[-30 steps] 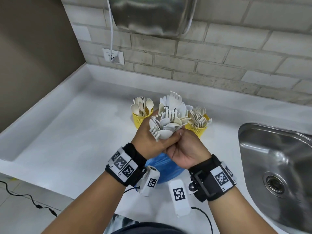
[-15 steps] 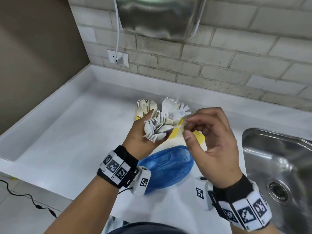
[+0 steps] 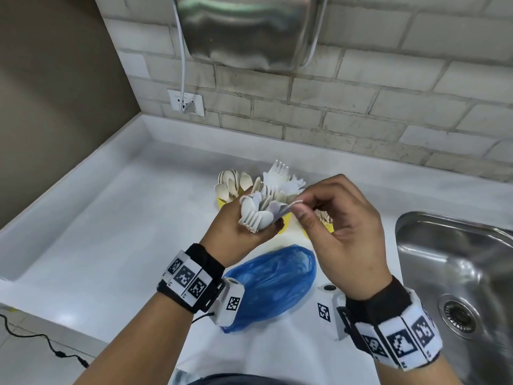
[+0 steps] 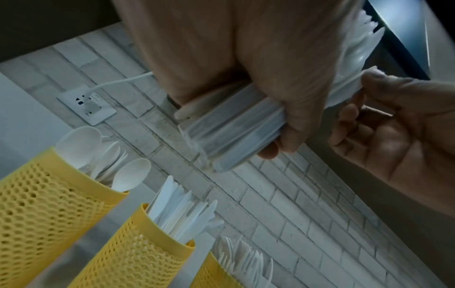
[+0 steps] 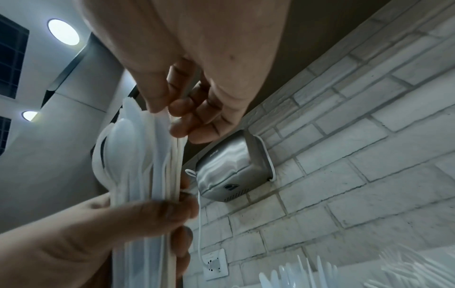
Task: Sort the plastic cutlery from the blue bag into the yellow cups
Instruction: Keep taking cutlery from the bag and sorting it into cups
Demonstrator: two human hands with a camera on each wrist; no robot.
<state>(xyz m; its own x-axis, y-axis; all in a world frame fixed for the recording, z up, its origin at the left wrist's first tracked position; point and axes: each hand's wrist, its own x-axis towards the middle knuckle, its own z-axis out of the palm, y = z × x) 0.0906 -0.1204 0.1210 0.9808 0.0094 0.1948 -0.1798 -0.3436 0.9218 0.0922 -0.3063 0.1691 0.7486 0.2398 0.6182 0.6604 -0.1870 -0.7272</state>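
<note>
My left hand point(image 3: 244, 232) grips a bundle of white plastic cutlery point(image 3: 259, 211), spoons and forks mixed, held upright above the counter. My right hand point(image 3: 301, 207) pinches the top of one piece at the bundle's right side between thumb and forefinger. The left wrist view shows the handles point(image 4: 234, 134) sticking out below my left fist. Behind the hands stand three yellow mesh cups: one with spoons point(image 4: 49, 196), one with knives point(image 4: 138, 245), one with forks point(image 4: 216, 272). The crumpled blue bag point(image 3: 272, 282) lies on the counter under my wrists.
A white counter point(image 3: 111, 245) runs to a brick wall. A steel sink point(image 3: 455, 273) lies at the right. A metal hand dryer point(image 3: 249, 31) hangs on the wall above, its cord plugged into a socket point(image 3: 186, 102). A black cable point(image 3: 41, 340) trails on the floor at the left.
My right hand left the base of the bundle, rose to its right side and now pinches one piece at the top. The left hand kept its grip and lifted slightly.
</note>
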